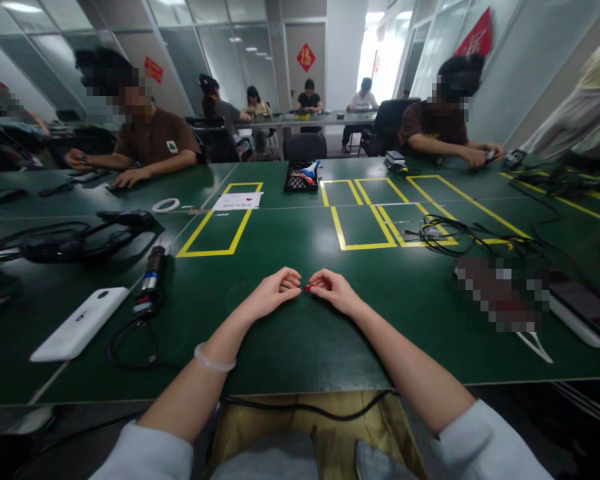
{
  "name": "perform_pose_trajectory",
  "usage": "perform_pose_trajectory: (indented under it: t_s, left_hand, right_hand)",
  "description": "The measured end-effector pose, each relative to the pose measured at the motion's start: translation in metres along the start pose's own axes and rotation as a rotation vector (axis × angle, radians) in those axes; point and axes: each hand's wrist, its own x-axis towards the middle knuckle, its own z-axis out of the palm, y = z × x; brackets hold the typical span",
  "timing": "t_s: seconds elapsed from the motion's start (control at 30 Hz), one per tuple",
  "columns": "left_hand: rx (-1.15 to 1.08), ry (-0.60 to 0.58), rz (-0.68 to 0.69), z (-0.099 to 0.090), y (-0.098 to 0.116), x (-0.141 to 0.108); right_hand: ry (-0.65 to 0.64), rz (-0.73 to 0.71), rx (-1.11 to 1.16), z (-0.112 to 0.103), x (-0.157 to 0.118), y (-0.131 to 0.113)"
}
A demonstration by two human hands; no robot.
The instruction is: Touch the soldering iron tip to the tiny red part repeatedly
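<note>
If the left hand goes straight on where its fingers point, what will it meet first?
Most likely the small red piece at the fingertips of the right hand, though depth is unclear here.

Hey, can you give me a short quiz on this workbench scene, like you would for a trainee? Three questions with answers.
1. True or false: the pale bracelet is on the left arm.
2. What colour is the tape that forms rectangles on the table?
a) blue
b) yellow
c) white
3. Fill in the blank: the fingers of the right hand hold a tiny piece that looks ____ in colour.

Key: 1. true; 2. b; 3. red
</note>
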Motion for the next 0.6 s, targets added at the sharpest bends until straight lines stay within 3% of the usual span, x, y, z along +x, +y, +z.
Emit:
perform_pose_trajectory:
  t_s: [0.13, 0.23, 0.33, 0.37, 0.47, 0.53, 0.6]
  left_hand:
    - [0.49, 0.19, -0.077, -0.056, -0.014, -0.026]
    - [0.929, 0.423, -0.274, -0.105, -0.037, -0.057]
    - [1.202, 0.594, -0.517, -0.142, -0.061, -0.092]
    - [1.226, 0.605, -0.608, -0.151, -0.068, -0.103]
    - [1.152, 0.488, -0.844, -0.169, -0.09, -0.13]
    - [1.11, 0.423, -0.886, -0.177, -0.105, -0.141]
    - [1.128, 0.436, -0.844, -0.184, -0.119, -0.147]
  right_hand:
    - [0.02, 0.032, 0.007, -0.001, 0.001, 0.001]
    - [0.017, 0.052, -0.016, -0.002, 0.003, 0.001]
    - [0.017, 0.061, -0.012, -0.002, 0.005, 0.001]
    - [0.02, 0.064, -0.01, -0.003, 0.006, 0.001]
    - [0.029, 0.078, -0.016, -0.002, 0.008, 0.001]
    - [0.032, 0.087, -0.02, -0.002, 0.009, 0.001]
    - [0.032, 0.093, -0.018, -0.001, 0.01, 0.0]
